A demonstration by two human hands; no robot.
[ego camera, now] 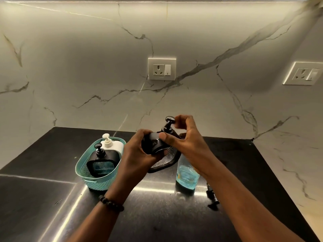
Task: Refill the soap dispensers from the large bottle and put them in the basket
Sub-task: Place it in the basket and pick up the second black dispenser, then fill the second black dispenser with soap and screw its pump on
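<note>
I hold a black soap dispenser (153, 143) in the air over the dark counter, tilted toward me. My left hand (138, 152) grips its body from the left. My right hand (185, 137) is on its top, thumb on the body and fingers curled around the black pump head (169, 121). A teal basket (97, 179) at the left holds a second black dispenser (102, 161) with blue soap and a white dispenser (110, 143). The large clear bottle (186, 175) with blue soap stands under my right wrist, its upper part hidden.
A black pump cap (212, 198) lies on the counter to the right of the large bottle. A dark textured tray part (166, 162) shows below the held dispenser. The marble wall behind carries two sockets (162, 69). The dark counter (157, 215) reaches to the near edge.
</note>
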